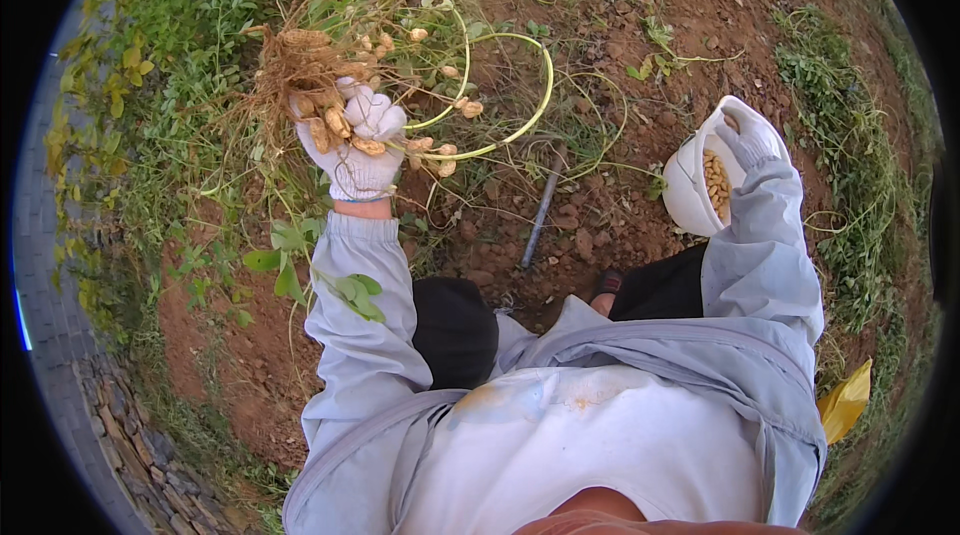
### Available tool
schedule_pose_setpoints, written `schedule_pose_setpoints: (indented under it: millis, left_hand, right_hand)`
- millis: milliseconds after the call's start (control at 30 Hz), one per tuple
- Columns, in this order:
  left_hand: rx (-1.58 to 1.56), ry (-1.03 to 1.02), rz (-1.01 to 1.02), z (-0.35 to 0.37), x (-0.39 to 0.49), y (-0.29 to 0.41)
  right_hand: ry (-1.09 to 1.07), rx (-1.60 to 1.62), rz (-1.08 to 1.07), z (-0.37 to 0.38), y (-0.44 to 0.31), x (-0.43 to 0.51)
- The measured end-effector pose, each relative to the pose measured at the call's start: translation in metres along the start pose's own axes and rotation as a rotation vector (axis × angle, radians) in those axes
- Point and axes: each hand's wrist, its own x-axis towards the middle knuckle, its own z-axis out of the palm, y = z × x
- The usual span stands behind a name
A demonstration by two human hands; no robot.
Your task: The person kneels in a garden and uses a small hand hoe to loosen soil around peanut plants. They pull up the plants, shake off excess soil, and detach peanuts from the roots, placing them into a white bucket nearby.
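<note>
My left hand [358, 141], in a white knit glove, is closed around the stems of an uprooted peanut plant [307, 59]. Its roots spread to the left, and several tan pods hang about the fingers and palm. Long green stems loop off to the right. At the right, my right hand [746, 136], gloved too, grips the rim of a white plastic bucket [684, 186]. The bucket tilts toward me, and peanut pods [716, 179] lie inside it. Part of the bucket is hidden behind my right sleeve.
A metal rod-like tool [541, 216] lies on the reddish soil between my hands. Leafy plants [187, 32] grow at the left, beyond them a paved surface [49, 235] and a stacked stone edge [142, 452]. Pulled vines [847, 122] and a yellow bag-like thing [846, 401] lie at the right.
</note>
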Motion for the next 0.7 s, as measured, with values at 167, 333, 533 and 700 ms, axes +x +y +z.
schedule_pose_setpoints:
  millis: [167, 333, 533, 700]
  left_hand:
    - [-0.008, 0.034, 0.044, 0.012, -0.002, -0.005]
    - [-0.016, 0.047, 0.01, 0.007, -0.001, -0.003]
    - [-0.021, 0.067, 0.024, 0.009, -0.009, 0.002]
    - [-0.121, 0.056, 0.095, 0.016, -0.008, 0.009]
  right_hand:
    - [-0.287, 0.311, -0.206, -0.012, -0.156, -0.002]
    - [-0.501, 0.911, -0.399, 0.034, -0.301, -0.007]
    - [-0.574, 0.824, -0.445, 0.054, -0.358, -0.013]
    - [-0.738, 0.335, -0.599, 0.119, -0.318, -0.025]
